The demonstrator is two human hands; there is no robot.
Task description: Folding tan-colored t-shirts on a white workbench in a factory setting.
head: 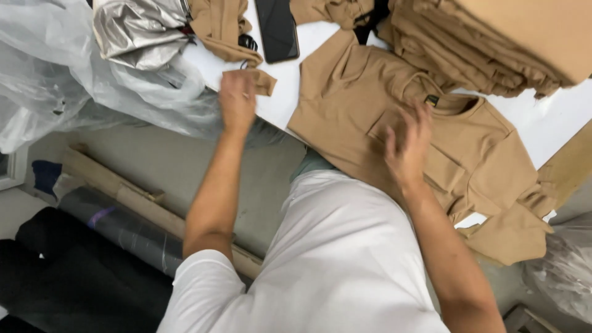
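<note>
A tan shirt (345,98) lies spread flat on the white table (549,123), its collar pointing right. My right hand (410,145) hovers over the middle of the shirt, blurred, with fingers spread apart. My left hand (236,98) reaches to the table's edge and pinches a small tan fabric piece (265,82). A tall stack of folded tan garments (468,43) stands at the top right.
A dark phone (277,28) lies on the table near the top. Clear plastic bags (55,80) and a silvery bag (139,28) pile up at the left. Dark fabric rolls (117,228) lie on the floor below. Another plastic bag (564,271) sits at the lower right.
</note>
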